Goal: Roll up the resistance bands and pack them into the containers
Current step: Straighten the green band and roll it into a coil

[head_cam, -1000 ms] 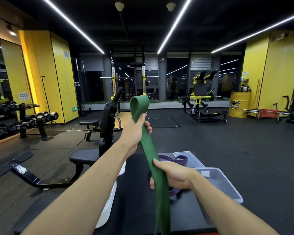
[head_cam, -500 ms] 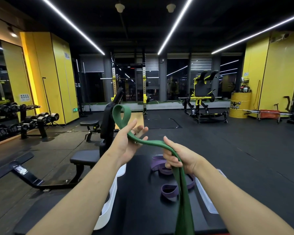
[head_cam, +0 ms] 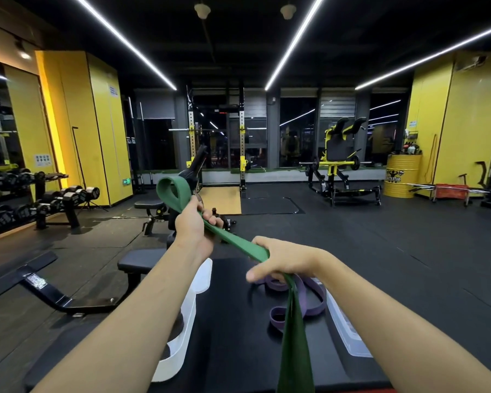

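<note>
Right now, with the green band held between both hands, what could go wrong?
1. The green band runs taut from the left hand to the right hand; a slipped grip might let it snap back.
2. Its tail hangs over the purple band on the table and could snag or drag it off.

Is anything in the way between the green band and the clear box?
The left hand and right hand hold the green band. The right forearm crosses above the clear box, hiding most of it; the purple band lies beside it.

The green band [head_cam: 233, 240] slants taut; purple band [head_cam: 313, 298] lies beside clear container [head_cam: 349, 334].
</note>
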